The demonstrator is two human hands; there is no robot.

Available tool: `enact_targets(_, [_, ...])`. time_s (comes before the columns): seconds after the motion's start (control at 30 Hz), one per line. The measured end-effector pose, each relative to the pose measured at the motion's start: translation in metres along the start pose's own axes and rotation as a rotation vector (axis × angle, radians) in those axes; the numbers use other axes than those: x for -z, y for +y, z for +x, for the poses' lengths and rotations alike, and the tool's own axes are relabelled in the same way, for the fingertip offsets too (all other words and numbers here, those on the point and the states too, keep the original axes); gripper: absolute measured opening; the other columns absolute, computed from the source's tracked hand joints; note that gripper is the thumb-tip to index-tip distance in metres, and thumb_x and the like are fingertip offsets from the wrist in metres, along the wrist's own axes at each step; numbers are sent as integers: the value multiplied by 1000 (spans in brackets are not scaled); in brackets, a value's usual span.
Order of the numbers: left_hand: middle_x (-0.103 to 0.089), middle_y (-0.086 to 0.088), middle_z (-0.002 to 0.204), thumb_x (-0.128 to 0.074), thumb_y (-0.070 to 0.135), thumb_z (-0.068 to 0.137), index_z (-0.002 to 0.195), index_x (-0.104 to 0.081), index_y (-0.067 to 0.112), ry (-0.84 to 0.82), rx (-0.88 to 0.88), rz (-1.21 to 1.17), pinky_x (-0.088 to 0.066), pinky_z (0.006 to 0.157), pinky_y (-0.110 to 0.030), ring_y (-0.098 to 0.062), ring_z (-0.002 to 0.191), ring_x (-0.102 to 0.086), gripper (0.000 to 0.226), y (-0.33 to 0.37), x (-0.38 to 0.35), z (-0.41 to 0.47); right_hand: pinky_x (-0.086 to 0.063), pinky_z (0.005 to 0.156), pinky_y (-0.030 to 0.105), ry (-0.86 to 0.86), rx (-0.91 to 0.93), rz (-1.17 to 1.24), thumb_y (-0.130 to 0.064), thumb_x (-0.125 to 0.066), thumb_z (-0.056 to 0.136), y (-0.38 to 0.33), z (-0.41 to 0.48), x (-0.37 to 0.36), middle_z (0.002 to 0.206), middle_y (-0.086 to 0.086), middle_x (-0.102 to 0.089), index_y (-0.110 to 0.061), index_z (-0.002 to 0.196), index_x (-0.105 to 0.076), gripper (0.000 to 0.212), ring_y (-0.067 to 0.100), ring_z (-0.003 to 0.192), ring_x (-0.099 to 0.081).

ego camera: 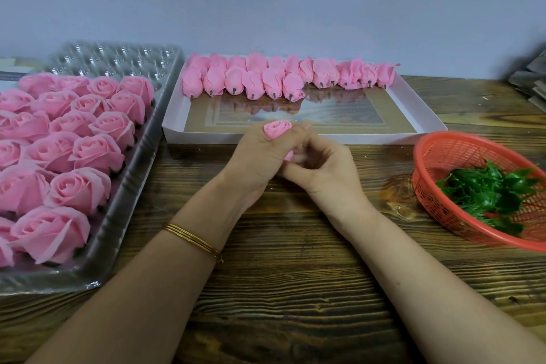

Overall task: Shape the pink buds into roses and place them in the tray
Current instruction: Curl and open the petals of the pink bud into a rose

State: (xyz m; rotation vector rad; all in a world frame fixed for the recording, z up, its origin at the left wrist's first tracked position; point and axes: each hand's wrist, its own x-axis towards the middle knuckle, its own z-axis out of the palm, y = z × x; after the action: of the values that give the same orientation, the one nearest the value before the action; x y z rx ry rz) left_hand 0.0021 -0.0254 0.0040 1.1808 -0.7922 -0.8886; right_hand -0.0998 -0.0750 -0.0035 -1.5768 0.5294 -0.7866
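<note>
A pink bud [277,128] is gripped upright in the curled fingers of the left hand [257,156] above the middle of the wooden desk [280,289]. Its lower end is pinched by the right hand [322,168]. Finished roses [76,186] are packed in a plastic tray [133,186] at the left edge. Unshaped buds [266,80] are lined in a white box [425,109] at the back edge, and green leaves [487,195] are held in a red basket [437,151] at the right edge.

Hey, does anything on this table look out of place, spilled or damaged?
Nothing stands out. Roses fill the tray in neat rows, buds line the box's far end, leaves lie inside the basket, and the left grip and right grip hold the current bud, intact.
</note>
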Motion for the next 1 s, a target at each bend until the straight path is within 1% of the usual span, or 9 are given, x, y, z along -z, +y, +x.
enact_targets(0.1, [-56,-20,80,-60,16,95,87,-61,0,40,11,-4,-50,73,-37,-28,77,-54,18,0,0,0,-51,67,22,50,34,-63,6,-81,69,3,0,-2,71,-8,-63,-16,85,-64,32,7,67,-58])
enact_targets(0.27, [-50,-19,80,-58,11,96,88,-61,-3,19,-48,12,-42,75,-41,-29,78,-46,16,3,-5,-3,-47,60,17,77,71,-148,6,-78,71,4,2,-2,63,-10,-59,-18,74,-61,29,5,61,-53])
enact_targets(0.43, [-49,-20,83,-61,9,92,84,-59,0,-15,-49,13,-43,68,-31,-30,79,-42,13,5,-5,-5,-46,59,14,57,37,-112,11,-75,72,4,1,0,60,-11,-59,-18,73,-63,32,0,57,-53])
enact_targets(0.5, [-49,-19,82,-61,9,92,82,-59,1,-28,-54,22,-42,67,-30,-29,78,-42,13,6,-5,-6,-48,63,16,35,30,-79,10,-74,73,3,1,1,66,-5,-61,-13,84,-67,27,4,62,-55])
enact_targets(0.63, [-50,-19,81,-64,16,87,84,-60,-1,-65,-66,33,-42,71,-37,-28,77,-45,17,5,-2,-5,-53,77,28,-20,-23,26,17,-66,76,1,0,2,73,3,-62,-8,110,-68,42,14,72,-56])
enact_targets(0.7, [-50,-21,84,-66,24,80,89,-62,-3,-70,-63,29,-37,75,-43,-30,79,-44,29,4,-1,-4,-52,89,46,-30,-50,63,19,-63,77,1,0,2,78,10,-64,-4,110,-67,41,22,78,-58])
enact_targets(0.77, [-51,-23,86,-67,28,78,94,-62,-4,-75,-62,25,-36,75,-45,-31,81,-44,36,2,0,-3,-49,94,51,-27,-70,75,20,-63,77,-1,0,1,82,15,-64,-5,108,-67,40,26,81,-58])
enact_targets(0.87, [-59,-18,85,-68,28,78,94,-65,-3,-57,-75,13,-48,73,-37,-27,79,-54,35,-2,2,-1,-50,94,48,-21,-95,84,22,-60,77,0,1,2,84,16,-65,-4,104,-67,39,26,83,-59])
enact_targets(1.0, [-67,-5,76,-71,20,87,82,-68,11,23,-131,79,-52,69,-26,-13,71,-62,11,-5,3,2,-47,80,39,94,-179,205,14,-57,73,1,3,5,79,14,-63,-1,97,-66,30,27,80,-57])
